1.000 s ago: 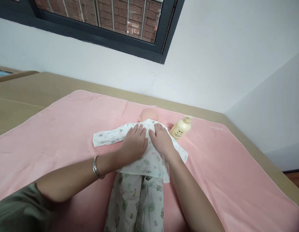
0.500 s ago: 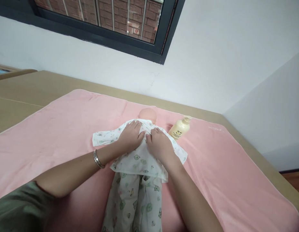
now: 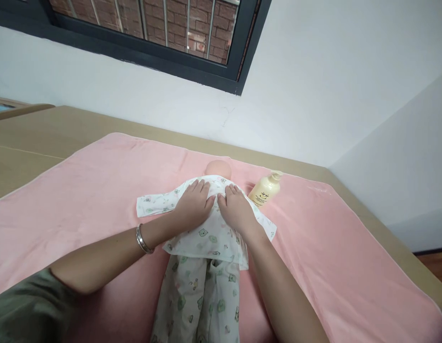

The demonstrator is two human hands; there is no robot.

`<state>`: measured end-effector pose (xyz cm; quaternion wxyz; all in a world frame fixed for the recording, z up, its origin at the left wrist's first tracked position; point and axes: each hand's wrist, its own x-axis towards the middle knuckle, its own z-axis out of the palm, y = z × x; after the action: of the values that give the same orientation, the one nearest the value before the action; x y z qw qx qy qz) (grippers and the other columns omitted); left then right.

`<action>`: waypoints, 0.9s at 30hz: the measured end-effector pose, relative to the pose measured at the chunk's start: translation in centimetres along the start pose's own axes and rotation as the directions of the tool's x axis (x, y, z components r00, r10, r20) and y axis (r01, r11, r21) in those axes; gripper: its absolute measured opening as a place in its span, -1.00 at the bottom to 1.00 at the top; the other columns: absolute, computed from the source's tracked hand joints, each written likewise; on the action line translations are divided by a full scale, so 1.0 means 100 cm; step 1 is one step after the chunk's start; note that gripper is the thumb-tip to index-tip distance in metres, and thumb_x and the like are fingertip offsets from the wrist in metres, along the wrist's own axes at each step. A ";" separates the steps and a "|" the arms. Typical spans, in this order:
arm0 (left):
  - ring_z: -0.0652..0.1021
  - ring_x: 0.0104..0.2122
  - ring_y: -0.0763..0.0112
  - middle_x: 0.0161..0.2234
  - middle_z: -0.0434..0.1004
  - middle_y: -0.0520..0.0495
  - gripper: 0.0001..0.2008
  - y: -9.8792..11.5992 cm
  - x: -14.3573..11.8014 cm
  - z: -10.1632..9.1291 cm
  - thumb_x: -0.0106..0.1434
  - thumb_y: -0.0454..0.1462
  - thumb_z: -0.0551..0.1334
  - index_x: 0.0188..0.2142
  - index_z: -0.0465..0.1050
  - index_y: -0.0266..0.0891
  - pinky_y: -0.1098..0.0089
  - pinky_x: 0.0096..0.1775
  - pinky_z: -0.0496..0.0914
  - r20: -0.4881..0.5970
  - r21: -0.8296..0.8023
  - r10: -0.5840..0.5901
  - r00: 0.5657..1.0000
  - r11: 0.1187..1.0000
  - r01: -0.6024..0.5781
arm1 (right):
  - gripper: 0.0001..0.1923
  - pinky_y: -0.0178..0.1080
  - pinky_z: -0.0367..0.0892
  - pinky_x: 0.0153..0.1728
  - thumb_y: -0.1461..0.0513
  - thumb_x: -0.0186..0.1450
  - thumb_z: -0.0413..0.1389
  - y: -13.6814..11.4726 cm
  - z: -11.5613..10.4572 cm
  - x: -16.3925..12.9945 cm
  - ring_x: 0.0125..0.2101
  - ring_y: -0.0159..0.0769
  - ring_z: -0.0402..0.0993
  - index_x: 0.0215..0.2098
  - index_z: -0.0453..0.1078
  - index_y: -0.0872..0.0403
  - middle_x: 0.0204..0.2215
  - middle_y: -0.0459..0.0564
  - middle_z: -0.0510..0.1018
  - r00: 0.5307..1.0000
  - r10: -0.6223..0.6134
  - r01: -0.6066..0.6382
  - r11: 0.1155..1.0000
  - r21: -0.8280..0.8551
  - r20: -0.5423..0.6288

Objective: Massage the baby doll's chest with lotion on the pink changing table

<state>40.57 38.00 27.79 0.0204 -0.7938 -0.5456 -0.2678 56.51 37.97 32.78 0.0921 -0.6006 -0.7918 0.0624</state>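
One doll (image 3: 218,168) lies on one pink cloth (image 3: 314,257), covered by one printed shirt (image 3: 210,240) with two sleeves spread sideways. One pair of similarly printed trousers (image 3: 192,295) extends from the doll toward the person. Just right of the doll's shoulder is one cream pump bottle (image 3: 266,189); beyond the doll, one dark-framed window (image 3: 149,53) is set in the wall.

Two arms reach forward and converge over the doll. The left hand (image 3: 193,206) and right hand (image 3: 237,207) rest side by side, palms down, on the shirt over its upper body. Both are flattened, fingers extended and close together toward the doll's head, thumbs angled inward, near each other. One silver bracelet (image 3: 144,239) circles the left wrist.
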 end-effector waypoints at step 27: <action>0.23 0.38 -0.17 0.32 0.28 -0.55 -0.41 0.013 -0.015 -0.006 0.49 -0.14 -0.10 0.30 0.22 -0.57 -0.15 0.30 0.24 0.044 0.023 -0.010 0.999 1.000 0.009 | -0.35 0.10 -0.14 0.43 0.10 0.54 -0.20 0.004 0.001 0.006 0.45 0.05 -0.09 0.46 0.03 0.32 0.44 0.27 0.09 0.998 0.050 -0.053 0.989 0.139 0.026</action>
<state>41.11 35.96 27.93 0.0162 -0.7966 -0.5528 -0.2439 56.68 38.70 32.62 0.1234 -0.6121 -0.7707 0.1270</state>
